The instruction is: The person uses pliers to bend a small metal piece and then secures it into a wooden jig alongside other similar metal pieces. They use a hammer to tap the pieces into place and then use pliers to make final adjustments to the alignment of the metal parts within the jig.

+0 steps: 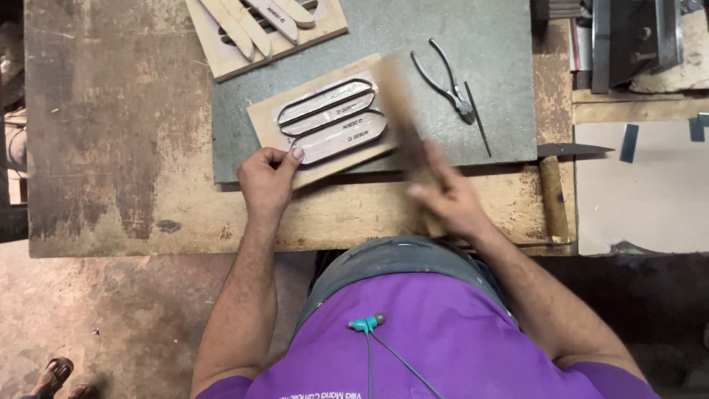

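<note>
Left hand [267,179] pinched the board [325,122] of metal strips; right hand [450,203] gripped a blurred wooden stick [402,111] (risk: struck thumb, board slipping).

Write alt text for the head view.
A person's left hand steadies a wooden board of metal strips on a grey mat, while the right hand swings a blurred wooden stick. Pliers lie nearby.

Two wooden boards [325,122] [262,33], three strips on the near one, one pair of pliers [447,85], two hands [267,179] [447,199].
</note>
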